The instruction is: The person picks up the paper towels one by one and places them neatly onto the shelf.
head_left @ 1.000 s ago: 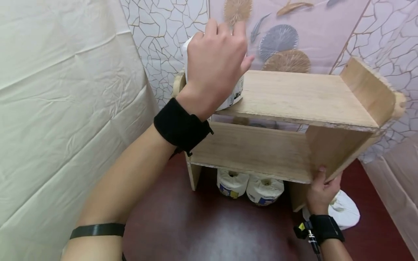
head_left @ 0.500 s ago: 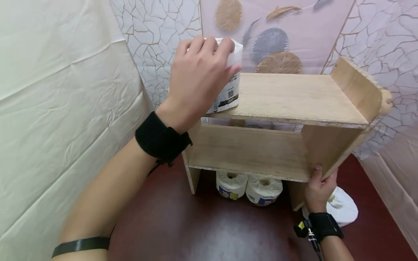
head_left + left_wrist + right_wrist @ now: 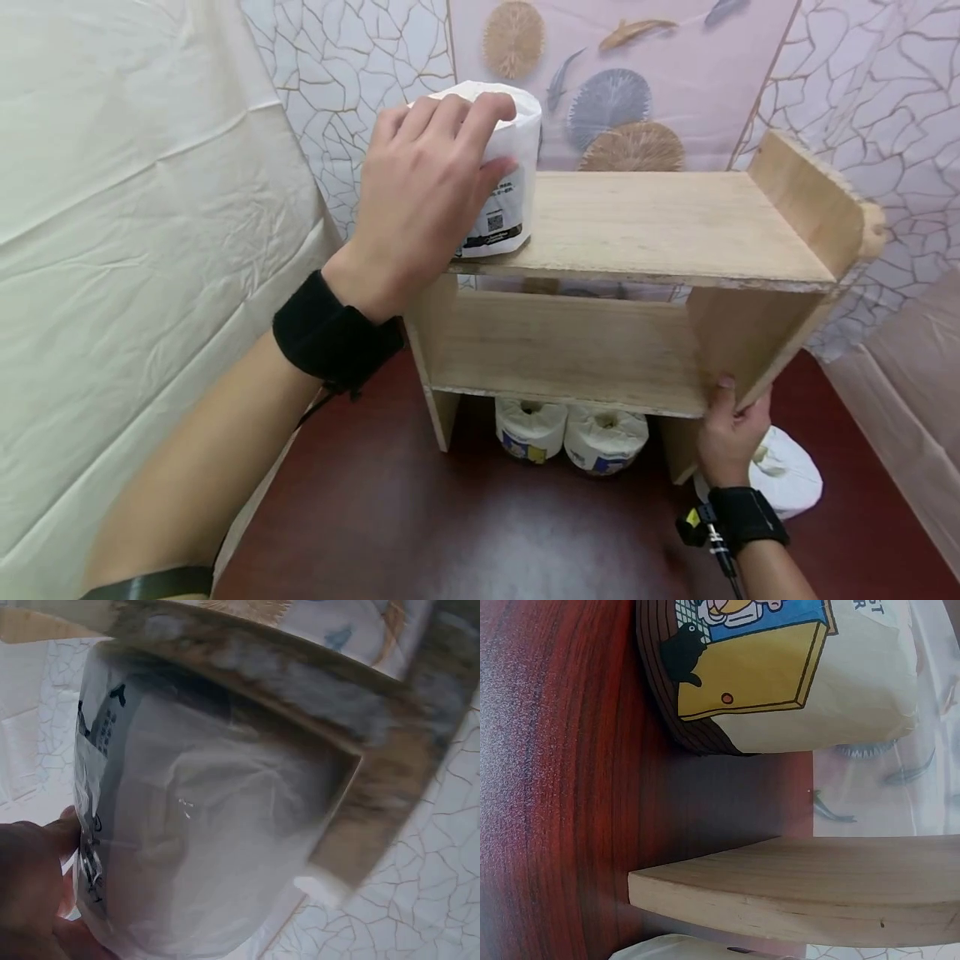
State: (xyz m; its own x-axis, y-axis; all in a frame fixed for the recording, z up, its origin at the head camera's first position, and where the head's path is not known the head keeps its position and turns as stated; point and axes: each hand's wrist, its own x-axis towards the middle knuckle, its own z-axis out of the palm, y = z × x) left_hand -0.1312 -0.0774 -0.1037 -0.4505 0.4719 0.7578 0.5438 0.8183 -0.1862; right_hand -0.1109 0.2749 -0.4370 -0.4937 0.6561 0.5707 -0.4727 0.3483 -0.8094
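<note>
A wooden two-tier shelf [image 3: 645, 221] stands on a dark red table. At the left end of its top board sits a wrapped toilet roll [image 3: 517, 187], upright. My left hand [image 3: 420, 187] holds this roll from the near side, fingers bent over the top and thumb against the printed side. In the left wrist view, the hand [image 3: 34, 877] touches the wrapped roll [image 3: 202, 802]. My right hand [image 3: 731, 437] grips the lower front edge of the shelf's right side panel [image 3: 780, 342], thumb on the inner face.
Two wrapped rolls, one on the left [image 3: 530, 429] and one on the right [image 3: 606, 439], stand beneath the lower board [image 3: 562, 342]. Another white roll [image 3: 787, 475] is outside the right panel, partly behind my hand. Pale cloth [image 3: 150, 250] hangs at left.
My left hand has slid left and down relative to the roll, uncovering more of its top and printed side. The roll keeps its place; my right hand stays on the panel. The view shifts slightly.
</note>
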